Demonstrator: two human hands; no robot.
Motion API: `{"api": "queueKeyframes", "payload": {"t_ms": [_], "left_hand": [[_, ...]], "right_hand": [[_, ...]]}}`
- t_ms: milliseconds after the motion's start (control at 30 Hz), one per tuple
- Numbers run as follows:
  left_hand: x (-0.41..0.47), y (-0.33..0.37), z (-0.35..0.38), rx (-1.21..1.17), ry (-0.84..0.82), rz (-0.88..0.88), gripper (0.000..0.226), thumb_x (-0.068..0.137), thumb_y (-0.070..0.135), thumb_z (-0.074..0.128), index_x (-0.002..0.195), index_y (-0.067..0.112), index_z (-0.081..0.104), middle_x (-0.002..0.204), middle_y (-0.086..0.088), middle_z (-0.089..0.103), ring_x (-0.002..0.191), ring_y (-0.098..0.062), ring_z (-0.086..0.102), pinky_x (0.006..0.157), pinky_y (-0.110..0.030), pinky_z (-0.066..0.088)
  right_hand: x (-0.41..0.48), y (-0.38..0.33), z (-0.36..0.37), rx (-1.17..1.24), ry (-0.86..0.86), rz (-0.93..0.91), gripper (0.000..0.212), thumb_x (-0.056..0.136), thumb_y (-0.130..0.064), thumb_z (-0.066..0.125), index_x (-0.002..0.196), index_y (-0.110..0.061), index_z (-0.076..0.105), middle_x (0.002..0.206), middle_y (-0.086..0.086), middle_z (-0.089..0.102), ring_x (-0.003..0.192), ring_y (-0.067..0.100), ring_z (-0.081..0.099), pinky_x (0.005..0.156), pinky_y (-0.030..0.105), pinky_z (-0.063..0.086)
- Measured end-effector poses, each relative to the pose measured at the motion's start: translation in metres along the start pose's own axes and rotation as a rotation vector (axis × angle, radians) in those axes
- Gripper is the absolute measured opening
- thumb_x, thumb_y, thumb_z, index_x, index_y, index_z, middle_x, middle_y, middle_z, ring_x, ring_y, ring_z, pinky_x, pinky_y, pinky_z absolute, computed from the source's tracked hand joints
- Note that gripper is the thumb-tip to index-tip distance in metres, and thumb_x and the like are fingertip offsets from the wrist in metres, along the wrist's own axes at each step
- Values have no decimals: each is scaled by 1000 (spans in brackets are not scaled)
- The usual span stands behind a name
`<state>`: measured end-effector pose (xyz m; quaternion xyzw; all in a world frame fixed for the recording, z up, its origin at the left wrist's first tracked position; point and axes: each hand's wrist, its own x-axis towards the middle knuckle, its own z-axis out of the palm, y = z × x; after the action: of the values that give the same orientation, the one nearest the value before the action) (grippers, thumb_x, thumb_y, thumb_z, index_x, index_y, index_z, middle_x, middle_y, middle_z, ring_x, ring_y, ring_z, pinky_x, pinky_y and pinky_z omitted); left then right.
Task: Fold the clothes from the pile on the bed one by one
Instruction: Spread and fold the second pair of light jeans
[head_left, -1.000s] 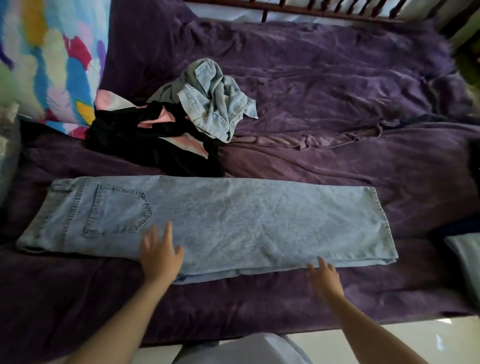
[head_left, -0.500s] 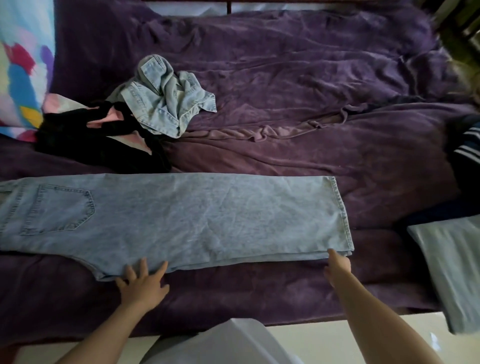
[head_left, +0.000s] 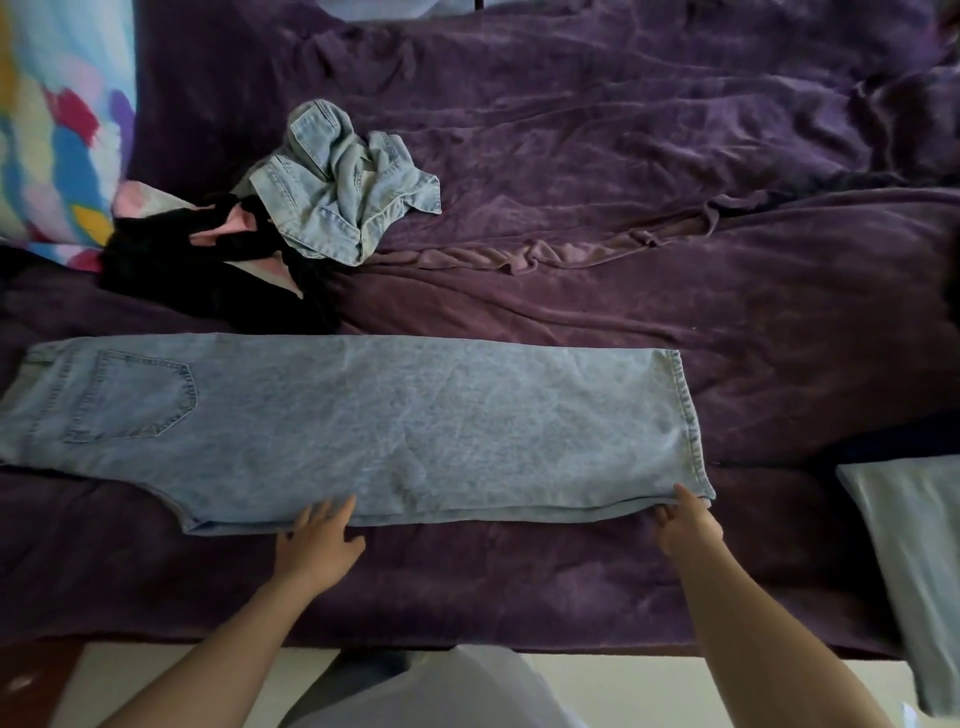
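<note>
On the head view, the jeans (head_left: 389, 426) lie flat across the near part of the bed (head_left: 675, 260). They are folded lengthwise, one leg on the other, with the back pocket at the waist end on my left and the hems on my right.

My left hand (head_left: 317, 545) rests at the near edge of the jeans, about midway along. Its fingers are spread and straight, the tips just on the denim, holding nothing. My right hand (head_left: 685, 525) is at the near hem corner of the jeans. One finger lies on the hem, but the others are tucked out of sight, so I cannot tell whether it has pinched the cloth.

Behind the waist end of the jeans sits the rest of the pile, a crumpled denim garment (head_left: 343, 192) on top of a black and pink one (head_left: 208, 265). Off past the hems, at the bed's edge, lies a folded grey-blue piece (head_left: 909, 545).

I judge the denim to be fairly heavy and limp, but with enough body to hold a crease. It should grip the plush cover rather than slide. I think the best hold is both layers at the hem corners, carrying them over towards the waist.
</note>
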<state>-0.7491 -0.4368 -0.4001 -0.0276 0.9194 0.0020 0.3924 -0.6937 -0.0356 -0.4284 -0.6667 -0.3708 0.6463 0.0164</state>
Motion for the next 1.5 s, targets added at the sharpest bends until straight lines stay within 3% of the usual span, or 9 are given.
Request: {"api": "queueKeyframes", "payload": {"t_ms": [100,200,567,800,1000,1133,1233,1333,1500], "left_hand": [[-2,0,-5,-10,-20,-31,66,95,46,37,150,30,4,159,-2,3,146,-24,0,116,-46,16],[-7,-10,-5,15,-18,-128,66,96,47,35,150,30,1,158,-11,-8,145,-31,-9,116,-48,11],[-7,-108,-29,67,123,-128,58,96,43,36,148,28,17,159,7,4,146,-22,-6,115,-52,7],[-8,-136,-37,-3,18,71,32,94,36,38,119,24,55,139,2,44,133,-20,32,109,-44,23],[13,-185,-124,-1542,-170,78,53,96,51,36,134,16,46,129,-7,51,126,-29,45,105,-42,30],[44,-254,-177,-2215,-267,26,77,84,74,30,107,11,67,95,-10,68,81,-28,65,76,-39,54],[63,-285,-190,-2018,-292,-420,54,88,61,40,108,19,68,92,5,73,73,-14,70,65,-28,57],[72,-301,-170,-1807,-328,-214,48,88,56,50,93,11,63,70,-12,72,66,-28,68,58,-35,54],[82,-316,-163,-1389,-93,-229,44,88,-5,52,131,1,47,114,-21,59,88,-34,60,66,-34,48]], "right_hand": [[-3,-2,0,-8,50,-24,31,97,-18,45,120,0,54,90,16,58,83,12,67,42,9,44],[-19,-2,9,-118,69,-188,30,93,-14,49,115,6,57,70,6,47,54,19,55,36,11,40],[-117,-26,104,-458,138,-652,10,86,-10,53,88,0,54,85,14,52,80,26,47,76,38,39],[-227,29,218,-535,-106,-903,15,90,-9,51,76,-6,45,73,7,50,72,22,45,63,27,28],[-356,141,316,-653,-437,-1097,30,90,-15,56,67,-17,37,71,6,55,71,27,53,61,29,29],[-399,246,363,-1102,-712,-1088,26,87,-18,58,74,-20,36,92,18,64,88,34,58,69,35,34],[-400,295,372,-1281,-761,-1026,16,89,-18,54,81,-19,40,101,21,63,95,35,56,74,35,36],[-393,308,374,-1340,-792,-1009,12,89,-17,53,84,-16,42,101,23,63,94,35,57,70,33,32],[-385,313,374,-1427,-850,-925,31,91,-25,54,119,-12,59,121,10,62,112,26,55,90,30,41]]}}
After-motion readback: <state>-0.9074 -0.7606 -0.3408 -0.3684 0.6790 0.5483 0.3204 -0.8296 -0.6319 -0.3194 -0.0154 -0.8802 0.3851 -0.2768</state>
